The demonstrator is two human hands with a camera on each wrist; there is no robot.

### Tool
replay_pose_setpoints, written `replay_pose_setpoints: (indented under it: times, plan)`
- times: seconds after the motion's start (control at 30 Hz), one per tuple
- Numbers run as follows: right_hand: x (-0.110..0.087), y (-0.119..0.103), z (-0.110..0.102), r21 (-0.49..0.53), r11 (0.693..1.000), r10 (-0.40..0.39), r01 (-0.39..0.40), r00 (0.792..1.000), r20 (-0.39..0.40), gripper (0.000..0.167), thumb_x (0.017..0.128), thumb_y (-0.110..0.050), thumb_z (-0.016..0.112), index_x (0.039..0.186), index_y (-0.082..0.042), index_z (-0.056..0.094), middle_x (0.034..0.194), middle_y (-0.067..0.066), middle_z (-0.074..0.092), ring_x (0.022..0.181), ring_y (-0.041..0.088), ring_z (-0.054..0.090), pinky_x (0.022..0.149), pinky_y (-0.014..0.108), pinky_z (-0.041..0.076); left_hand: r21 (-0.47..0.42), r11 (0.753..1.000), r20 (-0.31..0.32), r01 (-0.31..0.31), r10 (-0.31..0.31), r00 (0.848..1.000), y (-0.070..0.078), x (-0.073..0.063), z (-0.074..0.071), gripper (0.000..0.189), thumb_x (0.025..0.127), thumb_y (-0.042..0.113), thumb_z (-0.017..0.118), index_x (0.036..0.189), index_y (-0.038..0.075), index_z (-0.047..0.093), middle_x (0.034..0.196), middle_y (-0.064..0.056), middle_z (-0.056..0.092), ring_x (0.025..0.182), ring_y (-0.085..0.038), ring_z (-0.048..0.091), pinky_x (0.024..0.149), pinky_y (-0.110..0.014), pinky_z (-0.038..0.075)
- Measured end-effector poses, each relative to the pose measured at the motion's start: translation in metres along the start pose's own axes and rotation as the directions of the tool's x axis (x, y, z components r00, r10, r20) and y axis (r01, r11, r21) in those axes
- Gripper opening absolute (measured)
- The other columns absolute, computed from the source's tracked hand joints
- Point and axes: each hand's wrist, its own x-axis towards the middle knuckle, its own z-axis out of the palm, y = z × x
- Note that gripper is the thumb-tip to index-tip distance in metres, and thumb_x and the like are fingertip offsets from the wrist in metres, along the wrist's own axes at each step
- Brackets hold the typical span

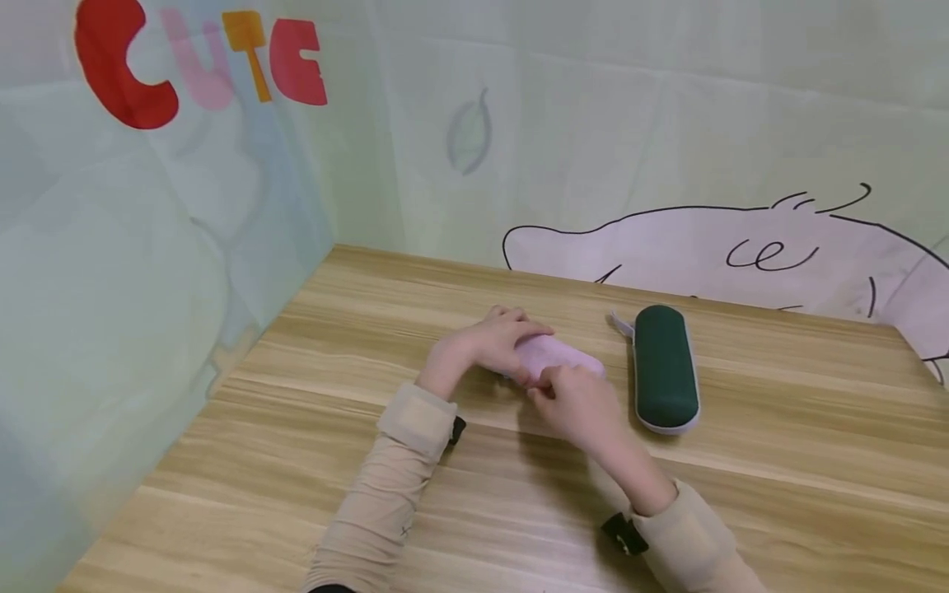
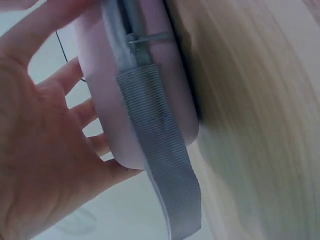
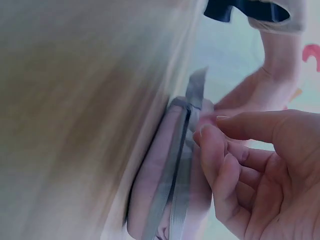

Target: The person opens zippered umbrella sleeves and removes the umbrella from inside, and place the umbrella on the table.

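A pink zip case (image 1: 559,356) lies on the table between both hands. My left hand (image 1: 495,342) grips it at the strap end, fingers on the far side and thumb toward the front. The grey ribbed strap (image 2: 162,145) dangles from that end, with the zip slider (image 2: 134,45) just beside it and its thin pull free. In the right wrist view, the grey zip tapes (image 3: 172,200) stand apart. My right hand (image 1: 582,403) is at the case's near side, fingers curled and fingertips close to the zip; I cannot tell whether they pinch its edge.
To the right lies a dark green case (image 1: 666,366) with a pale edge and a light strap (image 1: 621,324). The wood-grain table (image 1: 296,395) meets printed cloth walls (image 1: 415,148) at the left and back.
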Motion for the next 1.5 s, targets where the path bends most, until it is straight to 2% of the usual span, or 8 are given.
replay_pose_setpoints:
  times: [0.13, 0.37, 0.67, 0.8, 0.93, 1.03, 1.23, 1.5]
  plan:
    - [0.003, 0.004, -0.006, 0.003, 1.000, 0.019, -0.019, 0.999, -0.040, 0.024, 0.083, -0.019, 0.072, 0.062, -0.012, 0.063, 0.052, -0.005, 0.050, 0.049, 0.010, 0.043, 0.047, 0.023, 0.032, 0.044, 0.999, -0.001, 0.021, -0.021, 1.000, 0.002, 0.000, -0.001, 0.081, 0.072, 0.025, 0.080, 0.144, 0.027, 0.043, 0.136, -0.003, 0.046, 0.124, -0.024, 0.037, 0.102, -0.042, 0.039]
    - [0.005, 0.010, -0.016, 0.065, 0.990, 0.122, -0.124, 0.992, 0.037, 0.012, 0.086, -0.019, 0.069, 0.080, -0.009, 0.069, 0.065, 0.001, 0.062, 0.053, 0.013, 0.050, 0.046, 0.024, 0.037, 0.060, 0.997, 0.000, 0.052, -0.052, 0.999, 0.006, -0.001, -0.001, 0.083, 0.069, 0.022, 0.082, 0.143, 0.029, 0.043, 0.131, 0.000, 0.046, 0.122, -0.022, 0.037, 0.098, -0.043, 0.040]
    - [0.004, 0.022, -0.020, 0.104, 0.981, 0.165, -0.165, 0.986, 0.007, 0.012, 0.086, -0.021, 0.070, 0.085, -0.009, 0.068, 0.079, 0.004, 0.065, 0.062, 0.015, 0.056, 0.051, 0.025, 0.041, 0.064, 0.996, -0.005, 0.061, -0.061, 0.998, 0.008, 0.000, 0.001, 0.081, 0.069, 0.021, 0.083, 0.141, 0.029, 0.046, 0.129, 0.001, 0.048, 0.121, -0.022, 0.037, 0.098, -0.042, 0.041]
    - [0.005, 0.025, -0.017, 0.097, 0.983, 0.161, -0.154, 0.985, -0.066, 0.015, 0.085, -0.022, 0.070, 0.089, -0.008, 0.067, 0.088, 0.008, 0.060, 0.074, 0.020, 0.056, 0.058, 0.030, 0.044, 0.079, 0.995, -0.016, 0.059, -0.057, 0.998, 0.007, 0.000, 0.003, 0.082, 0.069, 0.019, 0.082, 0.142, 0.030, 0.045, 0.131, 0.001, 0.049, 0.121, -0.021, 0.038, 0.100, -0.042, 0.041]
    - [0.007, 0.028, -0.013, 0.069, 0.986, 0.159, -0.152, 0.981, -0.107, 0.028, 0.085, -0.025, 0.069, 0.104, -0.005, 0.066, 0.104, 0.014, 0.062, 0.096, 0.031, 0.056, 0.074, 0.043, 0.046, 0.092, 0.995, -0.028, 0.047, -0.045, 0.999, 0.006, 0.001, 0.004, 0.081, 0.069, 0.018, 0.080, 0.142, 0.029, 0.046, 0.132, 0.000, 0.049, 0.123, -0.021, 0.039, 0.104, -0.043, 0.038]
    - [0.007, 0.030, -0.013, 0.090, 0.981, 0.179, -0.171, 0.981, -0.079, 0.037, 0.087, -0.026, 0.068, 0.114, -0.002, 0.063, 0.114, 0.018, 0.061, 0.106, 0.035, 0.055, 0.083, 0.048, 0.047, 0.108, 0.994, -0.034, 0.035, -0.032, 0.999, 0.006, 0.002, 0.004, 0.080, 0.070, 0.017, 0.079, 0.141, 0.029, 0.046, 0.133, -0.001, 0.049, 0.127, -0.022, 0.039, 0.109, -0.044, 0.035]
    - [0.007, 0.035, -0.013, 0.150, 0.959, 0.238, -0.240, 0.971, 0.028, 0.047, 0.090, -0.028, 0.063, 0.127, 0.000, 0.056, 0.124, 0.019, 0.057, 0.110, 0.033, 0.057, 0.088, 0.048, 0.050, 0.126, 0.992, -0.048, 0.006, 0.000, 0.999, 0.008, 0.005, 0.004, 0.080, 0.069, 0.014, 0.079, 0.141, 0.027, 0.047, 0.135, -0.002, 0.049, 0.133, -0.022, 0.037, 0.113, -0.047, 0.030]
    - [0.007, 0.040, -0.014, 0.199, 0.944, 0.241, -0.264, 0.961, 0.133, 0.055, 0.093, -0.032, 0.059, 0.135, 0.002, 0.049, 0.131, 0.020, 0.058, 0.117, 0.034, 0.058, 0.095, 0.049, 0.048, 0.139, 0.990, -0.060, -0.023, 0.032, 0.998, 0.008, 0.007, 0.005, 0.080, 0.069, 0.010, 0.078, 0.141, 0.026, 0.047, 0.143, -0.002, 0.046, 0.140, -0.024, 0.033, 0.118, -0.051, 0.021]
